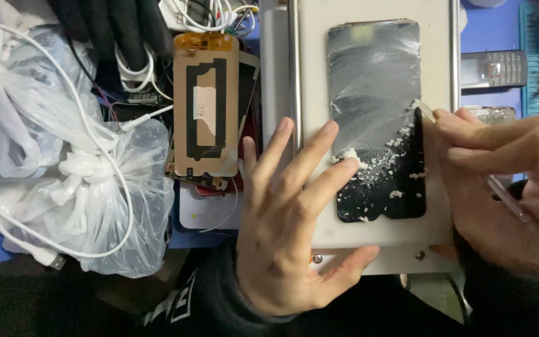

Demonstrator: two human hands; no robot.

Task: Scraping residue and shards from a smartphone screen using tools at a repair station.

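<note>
Head view: screen (375,118) lies flat on the plate (435,81). Its upper part is smeared but scraped; white crumbs remain across the lower half, so roughly half looks done. Left hand (294,231) is open, fingers spread, fingertips on the screen at 9 o'clock. Right hand (506,187) pinches a clear scraper (506,200), tip at the screen's 3 o'clock edge.

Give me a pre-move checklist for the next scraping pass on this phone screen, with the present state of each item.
1. Left hand steadies the screen panel, fingertips on its left edge: ok.
2. Right hand grips the clear scraper: ok.
3. Scraper tip at the panel's right edge, by the residue line: ok.
4. Panel lies flat on the pale metal plate: ok.
5. Loosened white crumbs cleared away: not ok, they litter the lower part.
6. Upper film all removed: not ok, still hazy grey.
</note>
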